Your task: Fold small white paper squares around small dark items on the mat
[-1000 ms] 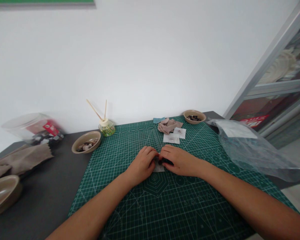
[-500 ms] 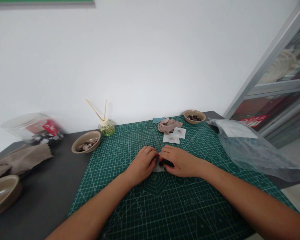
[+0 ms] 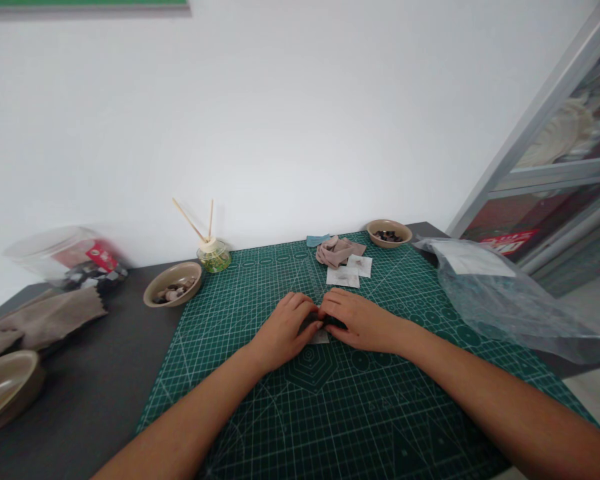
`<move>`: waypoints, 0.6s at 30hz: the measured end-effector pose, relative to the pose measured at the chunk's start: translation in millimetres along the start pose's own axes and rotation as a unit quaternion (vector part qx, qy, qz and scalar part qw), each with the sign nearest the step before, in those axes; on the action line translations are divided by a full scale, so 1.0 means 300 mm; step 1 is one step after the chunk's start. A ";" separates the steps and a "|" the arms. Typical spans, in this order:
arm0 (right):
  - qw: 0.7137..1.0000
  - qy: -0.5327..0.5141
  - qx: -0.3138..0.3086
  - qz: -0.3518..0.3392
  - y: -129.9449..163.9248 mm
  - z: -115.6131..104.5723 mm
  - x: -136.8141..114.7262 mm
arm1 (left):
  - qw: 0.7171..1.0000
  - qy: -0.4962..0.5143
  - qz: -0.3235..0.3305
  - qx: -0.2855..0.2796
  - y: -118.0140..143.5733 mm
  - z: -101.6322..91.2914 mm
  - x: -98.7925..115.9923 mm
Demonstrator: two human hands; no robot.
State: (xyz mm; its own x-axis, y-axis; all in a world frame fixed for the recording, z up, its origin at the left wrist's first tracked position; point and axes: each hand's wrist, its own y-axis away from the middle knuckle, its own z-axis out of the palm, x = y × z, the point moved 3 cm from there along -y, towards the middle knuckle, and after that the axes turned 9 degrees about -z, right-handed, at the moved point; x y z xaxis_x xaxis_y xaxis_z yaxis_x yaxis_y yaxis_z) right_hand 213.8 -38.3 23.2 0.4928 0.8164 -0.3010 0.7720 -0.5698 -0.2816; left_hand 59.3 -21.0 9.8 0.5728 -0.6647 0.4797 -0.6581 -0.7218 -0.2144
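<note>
My left hand [image 3: 285, 330] and my right hand [image 3: 361, 321] meet fingertip to fingertip in the middle of the green cutting mat [image 3: 340, 413]. Between them lies a small pale fabric square [image 3: 319, 337], mostly covered by the fingers. My left hand pinches its edge. Under my right fingertips sits a small dark piece [image 3: 333, 325] that I press or grip against the square; what it is cannot be made out.
Behind my hands lie two white fabric squares [image 3: 350, 271], a heap of beige cloth [image 3: 336, 251] and a bowl of dark bits [image 3: 389, 233]. Left: a bowl of buttons [image 3: 173, 285], reed diffuser [image 3: 213, 253], plastic jar [image 3: 65, 259], brown cloth [image 3: 45, 321], empty bowl [image 3: 5, 385]. A plastic bag [image 3: 505, 293] lies right.
Both hands stay in place; only the fingertips shift slightly over the small square, which is now more covered.
</note>
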 end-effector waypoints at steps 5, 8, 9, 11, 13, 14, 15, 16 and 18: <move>1.000 -0.018 -0.008 -0.009 0.000 -0.004 -0.007 | 1.000 -0.004 0.000 0.002 -0.001 0.000 0.000; 1.000 -0.020 -0.014 -0.013 0.000 -0.003 -0.010 | 1.000 -0.007 0.002 0.005 -0.002 0.001 -0.002; 1.000 -0.018 -0.014 -0.012 0.000 -0.002 -0.009 | 1.000 -0.007 0.003 0.006 -0.002 0.002 -0.003; 1.000 -0.013 -0.013 -0.011 0.000 -0.001 -0.007 | 1.000 -0.008 0.002 0.006 -0.002 0.004 -0.004; 1.000 -0.010 -0.012 -0.010 0.001 0.002 -0.003 | 1.000 -0.007 0.000 0.006 -0.001 0.005 -0.005; 1.000 -0.010 -0.012 -0.010 0.001 0.003 -0.002 | 1.000 -0.006 -0.001 0.005 -0.001 0.005 -0.005; 1.000 -0.010 -0.011 -0.010 0.001 0.005 0.000 | 1.000 -0.005 -0.002 0.005 -0.001 0.004 -0.005; 1.000 -0.011 -0.011 -0.011 0.002 0.006 0.001 | 1.000 -0.004 -0.003 0.004 -0.001 0.003 -0.005; 1.000 -0.013 -0.009 -0.013 0.002 0.006 0.002 | 1.000 -0.003 -0.004 0.003 0.000 0.001 -0.004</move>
State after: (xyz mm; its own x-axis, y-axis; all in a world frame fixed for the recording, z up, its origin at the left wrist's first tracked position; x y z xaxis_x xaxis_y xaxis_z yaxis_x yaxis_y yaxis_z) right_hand 213.9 -38.4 21.1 0.4623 0.8277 -0.3180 0.7917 -0.5469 -0.2724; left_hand 58.9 -20.2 8.9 0.5807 -0.6606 0.4758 -0.6508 -0.7278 -0.2161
